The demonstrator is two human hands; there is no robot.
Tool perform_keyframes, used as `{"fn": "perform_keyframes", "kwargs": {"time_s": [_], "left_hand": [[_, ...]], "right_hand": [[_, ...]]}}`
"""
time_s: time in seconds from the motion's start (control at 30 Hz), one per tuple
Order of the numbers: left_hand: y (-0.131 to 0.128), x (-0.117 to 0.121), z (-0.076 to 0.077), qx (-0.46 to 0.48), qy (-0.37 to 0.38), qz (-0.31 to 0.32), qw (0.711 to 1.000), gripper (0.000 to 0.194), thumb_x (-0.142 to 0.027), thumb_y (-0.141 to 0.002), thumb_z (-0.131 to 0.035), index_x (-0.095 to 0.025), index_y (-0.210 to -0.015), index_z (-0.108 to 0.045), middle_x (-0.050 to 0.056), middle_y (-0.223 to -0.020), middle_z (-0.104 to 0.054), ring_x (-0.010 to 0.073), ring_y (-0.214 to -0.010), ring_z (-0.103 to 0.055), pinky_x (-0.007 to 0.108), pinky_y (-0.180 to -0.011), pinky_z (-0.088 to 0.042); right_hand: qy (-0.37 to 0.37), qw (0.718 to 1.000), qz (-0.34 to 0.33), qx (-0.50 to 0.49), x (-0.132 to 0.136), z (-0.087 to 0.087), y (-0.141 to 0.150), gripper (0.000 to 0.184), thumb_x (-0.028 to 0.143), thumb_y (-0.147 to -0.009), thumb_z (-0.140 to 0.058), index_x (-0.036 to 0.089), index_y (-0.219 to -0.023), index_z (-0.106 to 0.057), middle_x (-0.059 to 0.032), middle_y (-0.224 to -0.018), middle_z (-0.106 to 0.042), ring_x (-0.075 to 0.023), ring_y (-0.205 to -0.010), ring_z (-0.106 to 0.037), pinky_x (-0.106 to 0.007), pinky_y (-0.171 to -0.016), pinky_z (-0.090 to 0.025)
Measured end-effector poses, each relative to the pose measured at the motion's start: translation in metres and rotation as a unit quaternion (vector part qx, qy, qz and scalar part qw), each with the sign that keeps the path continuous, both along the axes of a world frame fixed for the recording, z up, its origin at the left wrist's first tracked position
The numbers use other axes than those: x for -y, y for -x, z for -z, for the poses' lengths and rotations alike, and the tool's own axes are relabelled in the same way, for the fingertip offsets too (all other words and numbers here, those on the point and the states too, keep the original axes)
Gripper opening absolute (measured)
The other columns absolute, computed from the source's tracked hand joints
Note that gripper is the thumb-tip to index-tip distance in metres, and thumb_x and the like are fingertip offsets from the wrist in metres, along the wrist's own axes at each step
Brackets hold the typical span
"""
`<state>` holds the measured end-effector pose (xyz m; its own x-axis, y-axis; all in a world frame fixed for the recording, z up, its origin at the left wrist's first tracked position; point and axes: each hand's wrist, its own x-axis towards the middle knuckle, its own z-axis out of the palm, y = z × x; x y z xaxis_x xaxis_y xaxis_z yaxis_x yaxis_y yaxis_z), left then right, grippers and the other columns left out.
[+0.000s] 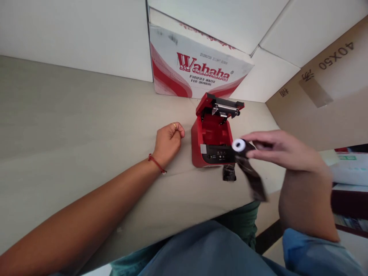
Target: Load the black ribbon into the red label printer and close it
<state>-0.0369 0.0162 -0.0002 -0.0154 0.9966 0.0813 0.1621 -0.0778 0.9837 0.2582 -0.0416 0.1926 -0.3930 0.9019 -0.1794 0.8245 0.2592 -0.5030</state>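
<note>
A small red and black printer (198,147) stands on the table with its lid (220,105) raised and its red inside showing. To the right of its front panel, my right hand (270,147) pinches a small paper roll (239,145) between thumb and fingers. The roll has a white end with a dark hole and a dark outer side. From it hangs a dark strip (254,180), blurred by motion. Left of the printer, my left hand (169,140) rests on the table in a loose fist, not touching the printer. A crumpled black scrap (229,173) lies just below the printer's front.
Behind the printer, a Wahaha water carton (202,71) leans at the white wall panels (74,34). A large brown cardboard box (324,80) stands at the right. The table's (71,126) front edge runs close to my body. Shelves with items (350,207) are at far right.
</note>
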Motion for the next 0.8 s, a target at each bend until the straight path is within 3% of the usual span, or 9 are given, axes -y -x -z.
{"fn": "perform_keyframes", "kwargs": {"time_s": [0.07,0.2,0.33,0.47,0.53,0.67,0.8], "left_hand": [[0.0,0.0,0.0,0.001,-0.002,-0.004,1.0,0.021,-0.01,-0.074,-0.046,-0.023,-0.062,-0.058,-0.003,-0.055,-0.051,0.0155,-0.056,-0.043,0.031,-0.061,-0.032],[0.0,0.001,0.0,0.002,-0.005,-0.003,1.0,0.022,-0.01,-0.074,-0.046,-0.023,-0.062,-0.059,-0.003,-0.055,-0.053,0.0159,-0.056,-0.045,0.031,-0.061,-0.032],[0.0,0.001,0.0,-0.002,-0.01,0.002,1.0,0.022,-0.01,-0.074,-0.046,-0.024,-0.062,-0.059,-0.003,-0.055,-0.053,0.0159,-0.055,-0.044,0.031,-0.06,-0.033],[0.0,0.001,0.001,-0.008,-0.017,0.003,1.0,0.023,-0.01,-0.075,-0.046,-0.024,-0.063,-0.06,-0.003,-0.056,-0.055,0.0162,-0.057,-0.047,0.031,-0.061,-0.034],[0.0,0.001,0.002,-0.009,-0.021,0.002,1.0,0.023,-0.01,-0.075,-0.046,-0.024,-0.063,-0.06,-0.003,-0.057,-0.055,0.0161,-0.057,-0.047,0.031,-0.062,-0.035],[0.0,0.001,0.006,-0.023,-0.031,0.0,0.999,0.023,-0.01,-0.076,-0.045,-0.024,-0.065,-0.06,-0.002,-0.059,-0.057,0.0167,-0.06,-0.05,0.032,-0.064,-0.038],[-0.001,0.009,0.003,-0.055,-0.125,-0.046,0.99,0.023,-0.01,-0.084,-0.046,-0.024,-0.075,-0.061,0.002,-0.076,-0.068,0.0183,-0.074,-0.061,0.034,-0.076,-0.05]], "right_hand": [[-0.021,0.999,0.023,0.017,-0.015,0.023,0.027,0.044,0.045,-0.097,-0.076,0.024,-0.135,-0.082,-0.0009,-0.083,-0.077,-0.017,-0.066,-0.064,-0.032,-0.065,-0.052],[-0.078,0.991,0.015,0.108,-0.035,0.055,0.063,0.041,0.022,-0.097,-0.068,0.022,-0.136,-0.079,-0.0099,-0.127,-0.083,-0.0282,-0.108,-0.077,-0.041,-0.096,-0.059],[-0.09,0.979,0.005,0.181,-0.047,0.071,0.073,0.044,0.016,-0.098,-0.065,0.021,-0.14,-0.077,-0.0134,-0.139,-0.08,-0.0343,-0.125,-0.076,-0.047,-0.107,-0.057],[-0.104,0.983,0.02,0.153,-0.052,0.076,0.071,0.052,0.014,-0.097,-0.069,0.02,-0.148,-0.072,-0.0131,-0.143,-0.079,-0.0329,-0.126,-0.076,-0.046,-0.108,-0.059],[-0.116,0.987,0.016,0.109,-0.044,0.074,0.067,0.053,0.014,-0.096,-0.07,0.02,-0.149,-0.071,-0.0135,-0.143,-0.078,-0.0316,-0.126,-0.077,-0.046,-0.108,-0.06],[-0.168,0.985,-0.032,-0.013,-0.007,0.067,0.056,0.027,0.025,-0.108,-0.065,0.025,-0.13,-0.08,-0.0092,-0.132,-0.084,-0.0258,-0.121,-0.079,-0.044,-0.108,-0.062],[-0.199,0.974,-0.089,-0.059,0.033,0.073,0.041,0.029,0.025,-0.11,-0.065,0.029,-0.133,-0.081,-0.0076,-0.136,-0.084,-0.0257,-0.132,-0.078,-0.049,-0.117,-0.06]]}}
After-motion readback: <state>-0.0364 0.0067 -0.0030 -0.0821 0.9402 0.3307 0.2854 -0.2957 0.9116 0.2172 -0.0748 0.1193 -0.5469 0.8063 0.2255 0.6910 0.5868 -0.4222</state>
